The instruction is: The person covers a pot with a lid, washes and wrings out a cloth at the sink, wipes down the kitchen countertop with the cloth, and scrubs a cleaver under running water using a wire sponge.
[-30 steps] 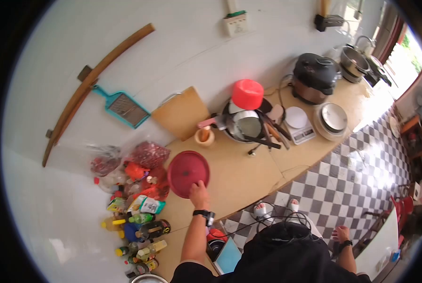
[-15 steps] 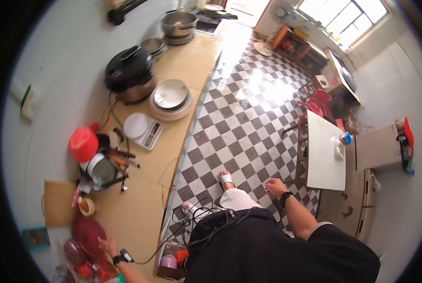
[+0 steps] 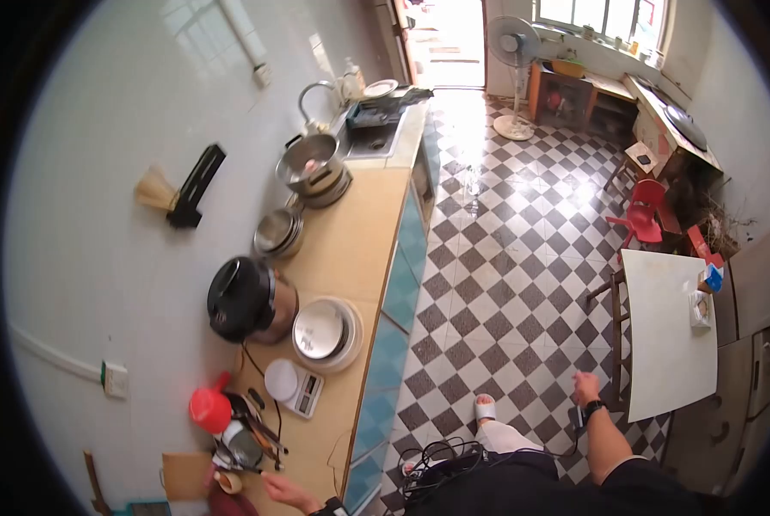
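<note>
My left hand point(image 3: 289, 492) is over the near end of the counter point(image 3: 338, 258), its fingers loosely stretched toward a small round tan container point(image 3: 227, 482) and a maroon lid point(image 3: 230, 503). Nothing shows in its grasp. A red plastic pot point(image 3: 210, 409) and a cluster of utensils point(image 3: 264, 434) stand just beyond it. Over the floor, left of the white table point(image 3: 669, 335), hangs my right hand point(image 3: 585, 389), its fingers curled with no object seen in them. Both wrists wear dark bands, and a black cable point(image 3: 441, 456) lies bunched at my waist.
Along the counter are a white scale point(image 3: 303, 394), stacked plates point(image 3: 320, 331), a black cooker point(image 3: 243, 301), metal bowls point(image 3: 277, 232) and a large pot point(image 3: 310, 163) beside the sink point(image 3: 372, 142). A wooden chair point(image 3: 617, 344), red chair point(image 3: 643, 211) and fan point(image 3: 516, 77) stand around the checkered floor point(image 3: 497, 258).
The view has tilted up toward the doorway and sink. My left hand has left the maroon lid and is nearer the counter's front edge. The right hand's fingers look more curled.
</note>
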Demonstrator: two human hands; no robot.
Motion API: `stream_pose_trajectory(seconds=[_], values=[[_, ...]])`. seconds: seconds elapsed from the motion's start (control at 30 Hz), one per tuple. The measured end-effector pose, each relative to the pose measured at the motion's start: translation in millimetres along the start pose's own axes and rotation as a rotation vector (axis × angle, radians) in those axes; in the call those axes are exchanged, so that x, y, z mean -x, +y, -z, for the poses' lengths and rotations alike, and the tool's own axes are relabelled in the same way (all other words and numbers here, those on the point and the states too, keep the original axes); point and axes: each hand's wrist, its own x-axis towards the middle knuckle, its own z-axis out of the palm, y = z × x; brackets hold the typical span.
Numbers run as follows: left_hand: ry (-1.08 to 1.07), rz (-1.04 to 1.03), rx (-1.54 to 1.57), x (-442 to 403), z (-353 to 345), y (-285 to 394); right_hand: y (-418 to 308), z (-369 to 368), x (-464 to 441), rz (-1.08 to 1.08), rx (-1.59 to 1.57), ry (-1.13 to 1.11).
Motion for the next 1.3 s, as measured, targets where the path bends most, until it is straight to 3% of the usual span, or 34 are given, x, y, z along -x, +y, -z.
stream_pose_trajectory(seconds=[0.03, 0.1, 0.17, 0.23, 0.3, 0.37, 0.4, 0.5, 0.53, 0.57, 0.67, 0.7, 0.73, 0.83, 0.97, 1.0, 1.03, 1.1, 1.13, 1.23, 1.3], values=[[-0.063, -0.137, 0.105, 8, -34, 22, -35, -9, -14, -0.004, -0.047, -0.009], [-0.397, 0.124, 0.3, 20, -89, 50, -113, -30, -32, 0.062, -0.101, -0.116], [-0.659, 0.225, 0.349, 31, -146, 106, -183, -62, -44, 0.216, -0.113, -0.103], [-0.74, 0.224, 0.325, 38, -195, 154, -229, -85, -71, 0.367, -0.06, -0.216], [-0.834, 0.214, 0.317, 48, -250, 193, -267, -107, -100, 0.597, 0.169, -0.157], [-0.968, 0.089, 0.092, 58, -300, 221, -304, -119, -116, 0.594, 0.332, -0.176], [-1.075, -0.003, 0.157, 59, -329, 215, -323, -119, -115, 0.582, 0.376, -0.187], [-1.215, 0.019, 0.235, 80, -427, 211, -346, -112, -151, 0.446, 0.35, -0.202], [-1.304, 0.148, 0.125, 90, -472, 200, -317, -91, -186, 0.435, 0.407, -0.227], [-1.314, 0.128, 0.116, 98, -510, 203, -282, -66, -229, 0.441, 0.463, -0.245], [-1.357, 0.124, 0.133, 127, -626, 197, -253, 0, -259, -0.174, -0.139, -0.182], [-1.412, 0.119, 0.185, 132, -668, 207, -271, 4, -243, -0.22, -0.116, -0.037], [-1.468, 0.104, 0.231, 131, -704, 223, -266, 17, -252, -0.295, -0.334, 0.015], [-1.535, 0.131, 0.298, 122, -785, 314, -269, 35, -275, -0.418, -0.429, 0.154], [-1.61, 0.223, 0.311, 125, -898, 367, -309, 6, -356, -0.48, -0.443, 0.145], [-1.581, 0.05, 0.269, 132, -935, 351, -326, -4, -387, -0.452, -0.47, 0.068], [-1.575, 0.064, 0.243, 136, -950, 351, -345, -14, -406, -0.438, -0.488, -0.013], [-1.543, 0.182, 0.207, 122, -995, 369, -392, -58, -480, -0.45, -0.39, 0.001], [-1.518, 0.282, 0.139, 114, -1004, 388, -413, -71, -521, -0.41, -0.362, -0.144], [-1.388, 0.158, 0.034, 91, -1056, 365, -540, -146, -587, -0.261, -0.235, -0.178], [-1.319, 0.202, -0.018, 54, -1078, 383, -620, -191, -624, -0.107, -0.122, -0.27]])
